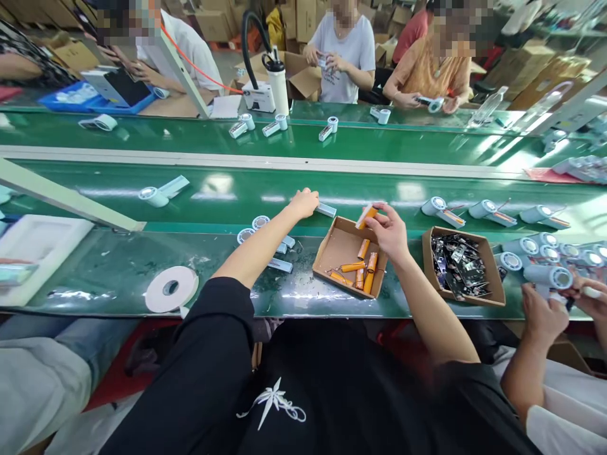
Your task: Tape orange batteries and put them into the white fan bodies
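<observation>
My left hand (305,203) is closed over the round end of a light-blue handheld fan (326,209) on the green belt; its handle sticks out to the right and its head is hidden under my fingers. In my right hand (391,230) I pinch an orange cylindrical battery (366,217) above an open cardboard box (327,249). Several more orange batteries (370,272) with thin wires lie in that box. Beside my left forearm are a few light-blue fans (279,264), partly covered by the arm.
To the right stands a box of small dark circuit boards (459,265). Fans with exposed wires (493,212) sit along the belt. A roll of white tape (171,289) lies left. A co-worker's hands (545,313) hold a fan at right. Other people work across the belt.
</observation>
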Available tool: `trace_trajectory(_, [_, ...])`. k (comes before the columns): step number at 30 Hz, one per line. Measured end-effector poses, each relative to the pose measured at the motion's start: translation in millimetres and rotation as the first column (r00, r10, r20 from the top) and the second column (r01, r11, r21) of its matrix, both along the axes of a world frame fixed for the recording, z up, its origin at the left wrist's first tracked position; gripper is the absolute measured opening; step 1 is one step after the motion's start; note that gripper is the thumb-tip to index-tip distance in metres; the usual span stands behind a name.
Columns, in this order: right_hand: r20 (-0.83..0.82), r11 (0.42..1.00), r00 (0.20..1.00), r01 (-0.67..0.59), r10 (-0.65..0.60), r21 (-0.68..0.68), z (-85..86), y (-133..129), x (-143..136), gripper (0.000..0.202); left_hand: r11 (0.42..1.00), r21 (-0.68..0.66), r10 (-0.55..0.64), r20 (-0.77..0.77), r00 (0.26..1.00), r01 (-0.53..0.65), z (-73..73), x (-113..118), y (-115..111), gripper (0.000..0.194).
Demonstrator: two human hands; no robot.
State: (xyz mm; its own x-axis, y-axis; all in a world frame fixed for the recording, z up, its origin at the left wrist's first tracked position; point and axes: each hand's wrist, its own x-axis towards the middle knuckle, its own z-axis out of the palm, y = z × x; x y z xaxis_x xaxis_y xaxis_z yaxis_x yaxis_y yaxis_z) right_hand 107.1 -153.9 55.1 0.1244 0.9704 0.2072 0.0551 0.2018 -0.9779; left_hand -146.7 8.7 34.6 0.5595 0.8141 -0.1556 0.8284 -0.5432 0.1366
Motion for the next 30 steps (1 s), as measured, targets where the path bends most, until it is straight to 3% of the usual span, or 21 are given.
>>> trace_trajectory(2, [0.077, 0.999, 0.996, -0.042, 0.043, -0.012, -2.3, 28, -6, 0.056, 0.999, -0.034, 0.004, -0.007, 1.0, -0.004, 1.9, 2, 8, 0.02])
trace_trajectory(4, [0.263, 0.997, 0.962, -0.072, 0.074, -0.018, -2.4, 59, -16, 0.051, 0.997, -0.072, 0.017, -0.013, 1.0, -0.018, 4.7, 5, 16, 0.022])
trace_trajectory(8, [0.596, 0.989, 0.79, -0.104, 0.144, -0.1, -1.7, 108, -38, 0.037, 0.992, -0.104, 0.071, -0.009, 0.997, -0.072, 5.7, 10, 26, 0.025])
trace_trajectory(12, [0.724, 0.976, 0.656, -0.133, 0.215, -0.17, -5.2, 127, -52, 0.029, 0.987, -0.091, 0.138, 0.053, 0.989, -0.133, -2.1, 12, 27, 0.03])
trace_trajectory(15, [0.804, 0.962, 0.529, -0.178, 0.272, -0.208, 1.0, 125, -59, 0.02, 0.98, -0.09, 0.186, 0.102, 0.977, -0.177, -8.7, 16, 28, 0.034])
trace_trajectory(18, [0.849, 0.948, 0.441, -0.251, 0.292, -0.195, 25.1, 94, -55, 0.025, 0.97, -0.103, 0.235, 0.146, 0.961, -0.221, -13.1, 22, 27, 0.037])
trace_trajectory(20, [0.869, 0.943, 0.415, -0.296, 0.27, -0.151, 50.4, 49, -34, 0.037, 0.962, -0.111, 0.265, 0.178, 0.948, -0.248, -14.5, 26, 25, 0.039])
trace_trajectory(22, [0.886, 0.939, 0.399, -0.327, 0.237, -0.104, 78.7, -13, 7, 0.046, 0.955, -0.124, 0.29, 0.207, 0.934, -0.269, -14.2, 28, 24, 0.039])
trace_trajectory(25, [0.908, 0.94, 0.381, -0.34, 0.177, -0.04, 111.5, -111, 90, 0.059, 0.95, -0.15, 0.305, 0.254, 0.918, -0.274, -9.5, 33, 23, 0.031])
trace_trajectory(26, [0.916, 0.937, 0.373, -0.35, 0.146, -0.007, 117.0, -136, 116, 0.058, 0.95, -0.158, 0.304, 0.276, 0.912, -0.269, -6.6, 34, 22, 0.027])
trace_trajectory(27, [0.924, 0.91, 0.38, -0.399, 0.053, 0.111, 119.4, -154, 136, 0.049, 0.951, -0.162, 0.302, 0.303, 0.904, -0.263, -3.0, 36, 20, 0.025])
trace_trajectory(28, [0.916, 0.911, 0.397, -0.394, 0.047, 0.124, 119.0, -164, 150, 0.039, 0.953, -0.162, 0.299, 0.336, 0.893, -0.257, 1.1, 38, 15, 0.026])
trace_trajectory(30, [0.892, 0.917, 0.444, -0.384, 0.079, 0.111, 112.0, -159, 156, 0.043, 0.957, -0.142, 0.29, 0.416, 0.862, -0.253, 10.0, 39, -4, 0.034])
